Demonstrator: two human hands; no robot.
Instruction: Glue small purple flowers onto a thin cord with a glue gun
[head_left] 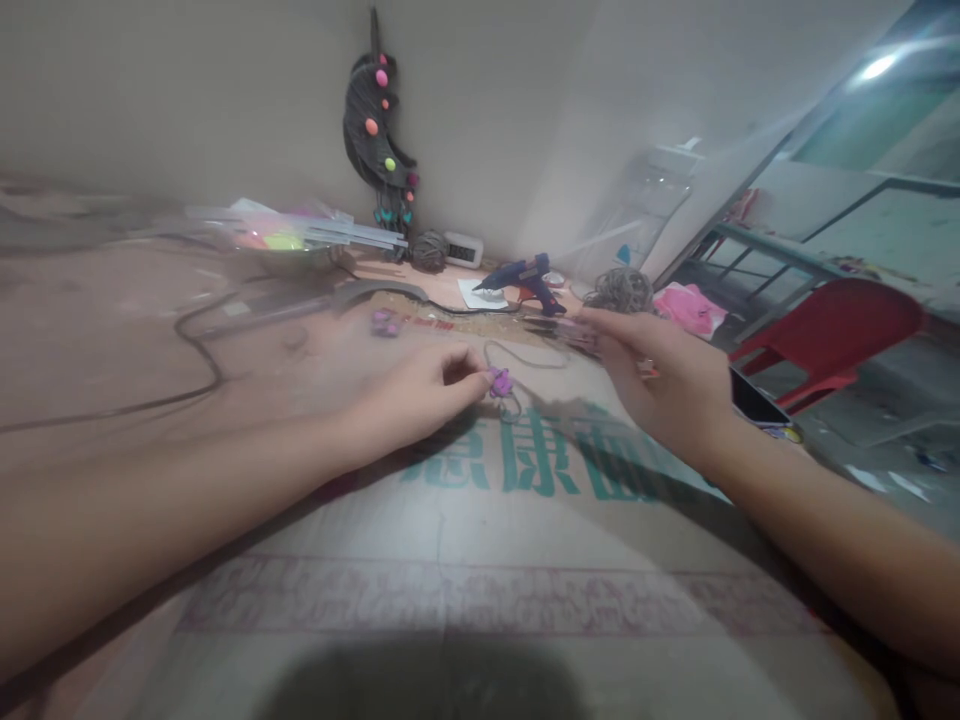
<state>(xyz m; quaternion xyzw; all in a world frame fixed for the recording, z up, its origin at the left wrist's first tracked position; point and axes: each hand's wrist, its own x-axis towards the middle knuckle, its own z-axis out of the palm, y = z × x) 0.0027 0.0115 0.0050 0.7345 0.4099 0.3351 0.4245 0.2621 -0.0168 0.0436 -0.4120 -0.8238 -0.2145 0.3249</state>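
My left hand (431, 395) is closed in a pinch on a small purple flower-like piece (500, 382). A thin grey cord (529, 358) loops out around that piece onto the table covering. Further right, my right hand (664, 375) has its fingers closed at the pinkish handles of a pair of scissors (555, 328). The dark blades point left, smeared by motion, and the grip is partly hidden behind the fingers. Another purple piece (385, 322) lies beyond my left hand.
A blue glue gun (521, 278) rests at the back near a white digital clock (464, 250). Balls of grey yarn (619, 290) and clear sticks (360, 232) lie around it. A dark crescent decoration (367, 125) hangs on the wall. A red chair (847, 330) stands right.
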